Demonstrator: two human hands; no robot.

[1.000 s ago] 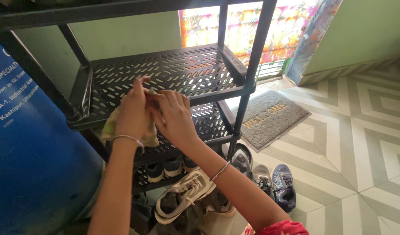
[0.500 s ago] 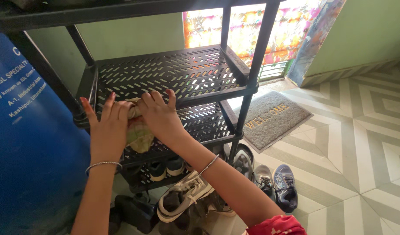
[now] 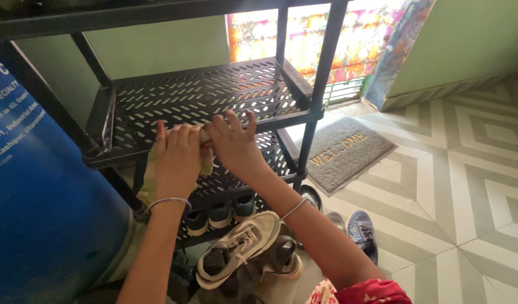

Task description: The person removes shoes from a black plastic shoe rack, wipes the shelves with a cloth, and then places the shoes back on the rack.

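Two bare hands meet at the near edge of the upper perforated shelf (image 3: 202,95) of a black plastic shoe rack (image 3: 321,73). Between them is a crumpled cloth (image 3: 206,163), pale yellow-green, most of it hidden behind the fingers. The left hand (image 3: 174,160) is closed over the cloth, its fingers curled across the top of the bundle, and a thin silver bangle (image 3: 169,201) sits on that wrist. The right hand (image 3: 233,146) presses against the cloth from the right with its fingers partly spread and raised; whether it actually pinches the fabric I cannot tell. A thin chain bracelet (image 3: 294,209) circles the right wrist, and a red patterned sleeve (image 3: 366,293) shows at the near edge of the view.

Part of the cloth hangs down below the shelf edge, in front of the shelf beneath. On the lowest visible tier stand dark shoes with pale soles (image 3: 219,217). Near the foot of the rack, a beige sneaker (image 3: 239,250) with white laces lies tilted on top of other footwear, and to its right a blue sneaker (image 3: 361,233) rests on the floor. A large blue drum (image 3: 39,208) with white lettering fills the left side, just beside the rack. Farther right lies a grey doormat (image 3: 346,152) on the grey and white patterned tiles (image 3: 467,169). Beyond the rack, a bright floral curtain (image 3: 349,39) hangs at the far opening, next to a green wall (image 3: 473,39).
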